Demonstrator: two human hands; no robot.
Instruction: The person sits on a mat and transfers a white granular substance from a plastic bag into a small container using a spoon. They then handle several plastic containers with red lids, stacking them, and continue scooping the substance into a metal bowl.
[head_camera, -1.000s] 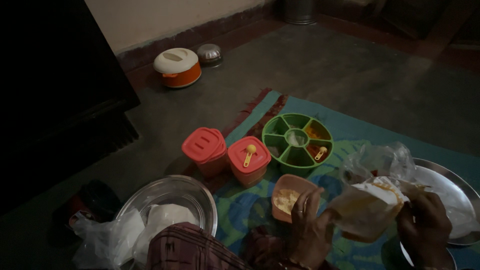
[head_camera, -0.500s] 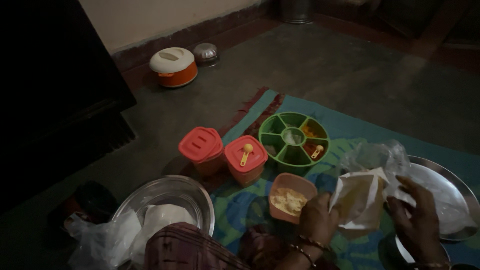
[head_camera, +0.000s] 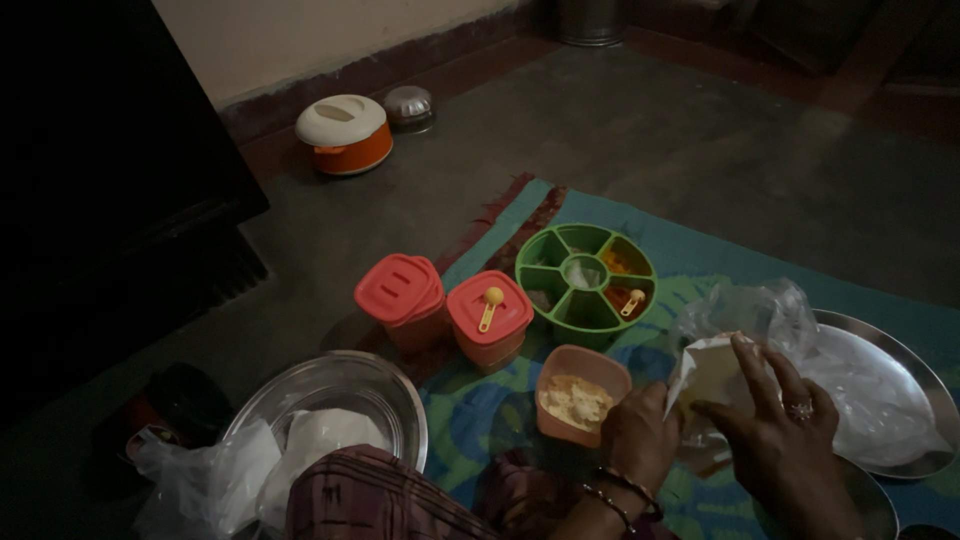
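My left hand (head_camera: 642, 432) grips the lower edge of a small plastic packet (head_camera: 708, 372) of pale yellow powder, held over the mat. My right hand (head_camera: 775, 425) lies over the packet's front, fingers spread on it. Just left of my left hand stands an open pink tub (head_camera: 582, 392) with yellow powder inside. Beyond it sits a round green spice tray (head_camera: 586, 276) with several compartments and a small yellow spoon.
Two pink tubs with red lids (head_camera: 487, 316) (head_camera: 402, 295) stand left of the green tray, one carrying a yellow spoon. A steel bowl (head_camera: 335, 400) with white bags is at lower left, a steel plate (head_camera: 893, 385) with crumpled plastic (head_camera: 762, 312) at right. An orange casserole (head_camera: 345, 132) stands by the wall.
The packet has come down from a tilted pouring position above the pink tub. My right hand has moved from its far end onto its front.
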